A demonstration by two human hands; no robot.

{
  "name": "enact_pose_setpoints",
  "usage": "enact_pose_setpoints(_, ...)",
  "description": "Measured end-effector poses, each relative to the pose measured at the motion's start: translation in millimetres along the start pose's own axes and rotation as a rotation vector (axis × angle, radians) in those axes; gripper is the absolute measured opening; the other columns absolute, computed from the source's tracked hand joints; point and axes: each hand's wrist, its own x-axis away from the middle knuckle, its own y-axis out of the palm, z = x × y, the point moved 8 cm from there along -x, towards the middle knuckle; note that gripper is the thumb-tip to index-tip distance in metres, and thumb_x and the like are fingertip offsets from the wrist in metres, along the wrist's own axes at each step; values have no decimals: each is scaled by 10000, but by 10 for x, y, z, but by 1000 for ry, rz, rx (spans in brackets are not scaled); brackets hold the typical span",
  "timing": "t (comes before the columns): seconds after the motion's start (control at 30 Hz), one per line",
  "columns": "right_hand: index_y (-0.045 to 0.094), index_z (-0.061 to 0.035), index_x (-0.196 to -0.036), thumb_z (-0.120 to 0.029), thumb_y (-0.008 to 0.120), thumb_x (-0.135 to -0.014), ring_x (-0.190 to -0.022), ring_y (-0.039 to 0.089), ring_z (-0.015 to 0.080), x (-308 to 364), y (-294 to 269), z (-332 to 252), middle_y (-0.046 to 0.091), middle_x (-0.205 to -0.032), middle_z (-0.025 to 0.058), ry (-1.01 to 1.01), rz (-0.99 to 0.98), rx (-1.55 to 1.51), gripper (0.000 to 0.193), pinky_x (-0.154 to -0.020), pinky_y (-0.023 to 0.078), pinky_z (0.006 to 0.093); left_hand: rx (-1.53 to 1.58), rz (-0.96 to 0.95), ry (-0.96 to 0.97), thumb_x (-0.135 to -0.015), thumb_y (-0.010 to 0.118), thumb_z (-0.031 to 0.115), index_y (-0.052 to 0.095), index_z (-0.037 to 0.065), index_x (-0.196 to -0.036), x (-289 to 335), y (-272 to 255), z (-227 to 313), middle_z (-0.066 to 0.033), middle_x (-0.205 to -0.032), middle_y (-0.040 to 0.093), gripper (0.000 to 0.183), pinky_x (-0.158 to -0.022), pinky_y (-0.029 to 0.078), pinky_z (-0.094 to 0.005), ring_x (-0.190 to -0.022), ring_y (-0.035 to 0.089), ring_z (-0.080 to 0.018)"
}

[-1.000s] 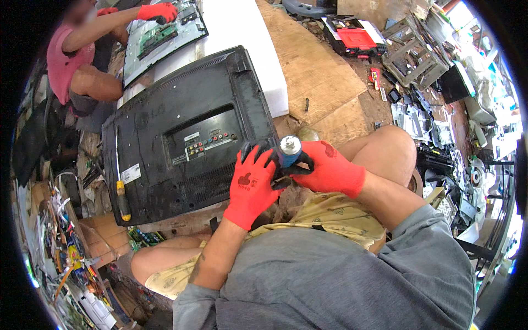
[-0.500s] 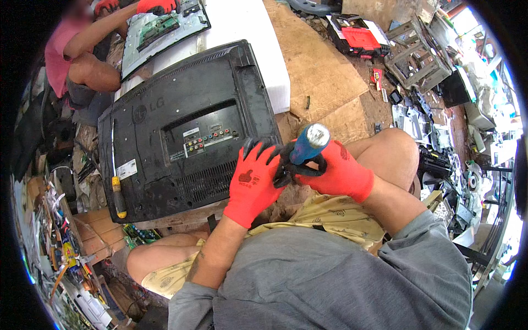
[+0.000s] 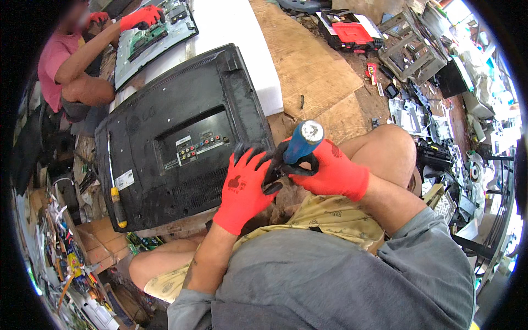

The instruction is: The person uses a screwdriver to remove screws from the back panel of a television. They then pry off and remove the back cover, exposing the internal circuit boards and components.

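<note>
A black flat-screen television (image 3: pixel 137 148) lies face down in front of me with its back panel up. My right hand (image 3: pixel 330 169), in a red glove with dark fingertips, is closed around a blue-handled screwdriver (image 3: pixel 306 144). Its pale, worn butt end points up, while its lower end is hidden by my fingers. My left hand (image 3: pixel 246 187), gloved the same way, has its fingers apart beside the television's near right corner, close to my right fingertips. On the panel's left side rests a yellow-and-black screwdriver (image 3: pixel 116 207), away from both hands.
At the upper left a person's red-gloved hand (image 3: pixel 142 18) touches a panel with a green circuit board (image 3: pixel 147 40). A white foam block (image 3: pixel 264 71) lies under the television's far side. Brown cardboard (image 3: pixel 313 60), a red-and-black toolbox (image 3: pixel 352 34) and a wooden frame (image 3: pixel 412 49) lie beyond.
My left thumb and fingers have parted slightly from my right hand. The right hand keeps its grip on the blue-handled screwdriver. The view has shifted a little.
</note>
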Motion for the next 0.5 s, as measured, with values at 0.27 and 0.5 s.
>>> enact_pose_setpoints(0.27,615,-56,-1139,-43,718,-792,-953,671,327,190,-93,100,682,-1040,158,77,-33,76,362,-814,533,386,21,-63,3,-684,816,269,597,90,-1263,7,-52,-7,-136,-1349,542,645,-1142,281,-551,-1330,432,-371)
enact_pose_setpoints(0.5,638,-70,-1094,-35,706,-789,-919,646,326,269,-199,40,628,-1030,127,270,-44,125,314,-772,533,388,10,-69,-40,-762,768,327,573,45,-1294,-14,-54,-34,-164,-1357,520,633,-1133,272,-559,-1334,406,-382)
